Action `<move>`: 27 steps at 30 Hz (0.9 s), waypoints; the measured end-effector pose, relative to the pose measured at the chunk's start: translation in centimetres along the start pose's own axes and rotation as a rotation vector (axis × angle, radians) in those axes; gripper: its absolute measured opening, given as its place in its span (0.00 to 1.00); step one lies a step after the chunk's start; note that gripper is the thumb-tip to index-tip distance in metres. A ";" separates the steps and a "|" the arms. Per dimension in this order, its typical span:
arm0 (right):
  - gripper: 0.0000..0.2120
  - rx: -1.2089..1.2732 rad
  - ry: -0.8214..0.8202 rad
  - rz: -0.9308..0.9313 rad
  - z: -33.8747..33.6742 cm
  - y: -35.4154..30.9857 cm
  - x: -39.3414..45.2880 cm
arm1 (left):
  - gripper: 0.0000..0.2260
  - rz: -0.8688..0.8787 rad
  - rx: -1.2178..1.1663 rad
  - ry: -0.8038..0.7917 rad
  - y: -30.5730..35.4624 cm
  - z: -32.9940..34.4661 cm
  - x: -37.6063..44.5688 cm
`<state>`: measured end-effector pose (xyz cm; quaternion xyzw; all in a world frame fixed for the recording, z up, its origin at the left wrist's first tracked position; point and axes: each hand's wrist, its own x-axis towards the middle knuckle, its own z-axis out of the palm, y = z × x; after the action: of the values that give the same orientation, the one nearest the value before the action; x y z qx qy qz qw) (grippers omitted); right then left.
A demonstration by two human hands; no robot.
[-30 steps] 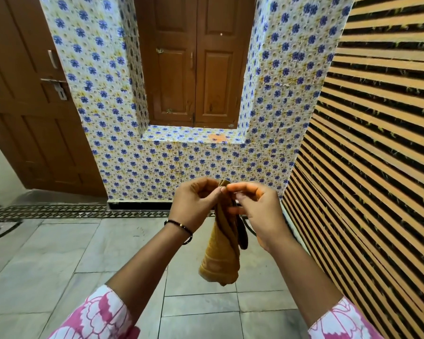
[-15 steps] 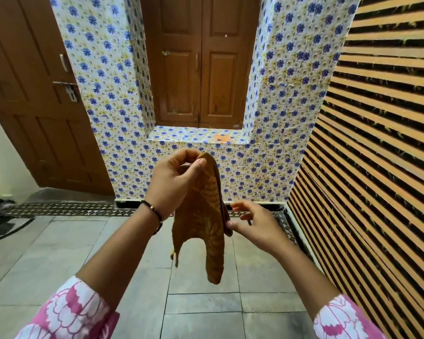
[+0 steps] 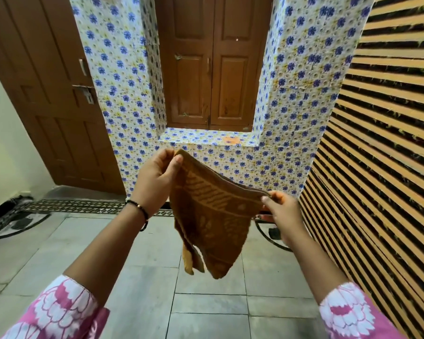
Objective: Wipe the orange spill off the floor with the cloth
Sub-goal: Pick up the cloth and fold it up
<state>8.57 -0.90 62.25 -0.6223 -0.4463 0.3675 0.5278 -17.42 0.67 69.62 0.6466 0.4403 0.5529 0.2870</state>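
Observation:
A brown and yellow patterned cloth (image 3: 212,216) hangs spread out in the air in front of me. My left hand (image 3: 157,177) pinches its upper left corner. My right hand (image 3: 280,211) pinches its upper right corner, lower than the left. The rest of the cloth droops down to a point over the grey floor tiles. An orange spill (image 3: 230,140) lies on the flowered tiled ledge below the wooden shutters, beyond the cloth and above it.
A flowered tiled wall (image 3: 123,106) surrounds the ledge. A wooden door (image 3: 47,99) stands at the left. A striped slatted wall (image 3: 382,148) runs along the right. A patterned drain grate (image 3: 78,206) crosses the grey floor (image 3: 137,289) at the wall's foot.
My hands have drawn apart and the bunched cloth has been opened out wide between them. My right hand has taken hold of a corner. The view has come closer to the wall.

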 end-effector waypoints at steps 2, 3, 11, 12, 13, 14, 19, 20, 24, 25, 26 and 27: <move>0.03 0.127 0.018 -0.016 -0.9 -1.2 0.2 | 0.06 -0.047 0.025 -0.001 -0.4 -0.2 -0.3; 0.03 0.177 0.022 -0.021 -1.1 -1.6 0.3 | 0.06 -0.065 0.044 0.001 -0.7 -0.2 -0.4; 0.05 0.480 -0.099 -0.085 -4.1 -5.1 -1.3 | 0.05 -0.099 -0.213 -0.032 -0.5 -1.1 -0.3; 0.06 0.507 -0.127 -0.102 -4.4 -5.5 -1.5 | 0.05 -0.100 -0.239 -0.039 -0.2 -1.3 -0.2; 0.06 0.520 -0.146 -0.105 -4.5 -6.0 -1.6 | 0.05 -0.112 -0.250 -0.042 0.0 -1.3 0.1; 0.06 0.518 -0.147 -0.088 -4.4 -6.2 -1.4 | 0.05 -0.137 -0.256 -0.038 0.0 -1.2 0.5; 0.03 0.588 0.036 0.075 -2.5 -6.3 0.0 | 0.07 -0.378 -0.237 0.028 -1.6 1.7 1.7; 0.03 0.592 0.046 0.078 -2.0 -6.3 -0.1 | 0.07 -0.403 -0.255 0.030 -1.7 2.6 1.5; 0.03 0.507 -0.072 -0.001 0.9 -6.5 -2.2 | 0.06 -0.424 -0.295 -0.015 -1.0 5.8 0.2; 0.04 0.481 -0.091 -0.030 1.7 -6.6 -2.7 | 0.06 -0.419 -0.308 -0.028 -0.7 6.3 0.0; 0.05 0.456 -0.093 -0.054 2.4 -6.6 -3.0 | 0.06 -0.411 -0.321 -0.037 -0.4 6.7 -0.2; 0.05 0.430 -0.090 -0.079 3.0 -6.6 -3.3 | 0.05 -0.401 -0.324 -0.043 -0.1 7.0 -0.3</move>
<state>3.63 -2.75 68.20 -0.4606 -0.4049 0.4605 0.6418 -10.68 1.30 67.84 0.5036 0.4594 0.5341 0.5001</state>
